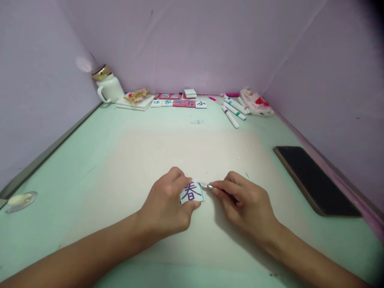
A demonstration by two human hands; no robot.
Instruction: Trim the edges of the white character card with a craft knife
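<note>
A small white card carries a purple Chinese character and a blue strip along its right edge. My left hand pinches it from the left, fingers at the top edge and thumb at the bottom. In my right hand, thumb and fingers close on a slim craft knife with a silver collar. Its pale, pointed tip meets the card's upper right corner; most of its handle is hidden in the hand. Under both hands lies a pale beige sheet.
A dark phone lies at right. Behind are several markers, a row of lettered cards, a stack of white cards, a white pad, a mug and a plastic packet. A small clear dish sits left.
</note>
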